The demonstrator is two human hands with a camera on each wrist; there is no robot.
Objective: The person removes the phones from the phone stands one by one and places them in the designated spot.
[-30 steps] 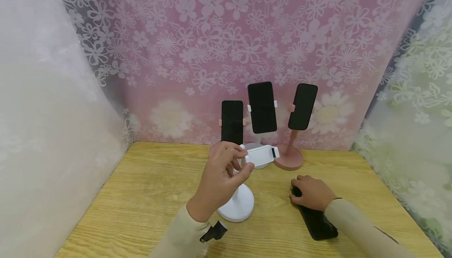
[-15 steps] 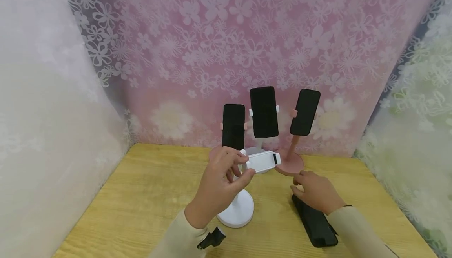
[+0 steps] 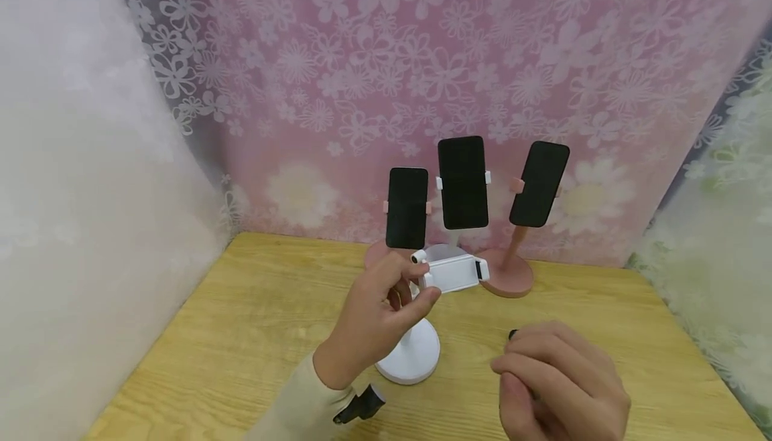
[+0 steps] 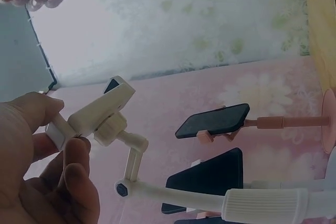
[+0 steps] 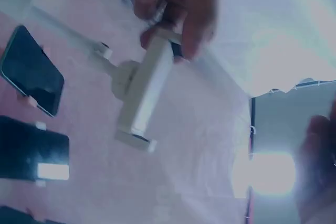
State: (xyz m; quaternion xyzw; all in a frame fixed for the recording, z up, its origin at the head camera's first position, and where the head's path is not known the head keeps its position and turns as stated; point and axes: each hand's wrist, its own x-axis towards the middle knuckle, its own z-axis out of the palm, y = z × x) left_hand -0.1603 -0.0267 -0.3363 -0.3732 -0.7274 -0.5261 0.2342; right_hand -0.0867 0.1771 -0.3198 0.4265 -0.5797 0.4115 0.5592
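My left hand pinches the near end of the white cradle of a phone stand, thumb below and forefinger above. That cradle is tilted sideways and bears no phone; its round white base rests on the table. In the left wrist view the stand's jointed arm runs from the cradle to a ribbed collar. My right hand is raised near the head camera, fingers loosely curled, with nothing seen in it. Behind it shows only the tip of a black phone-shaped thing lying on the table.
Behind stand three phones in holders: one in pink clips at left, a larger one in white clips, and one on a pink stand at right. Flowered cloth hangs behind the wooden table.
My right hand has left the black phone-shaped thing and come up toward the head camera. My left hand keeps its hold on the cradle. The head view has shifted slightly.
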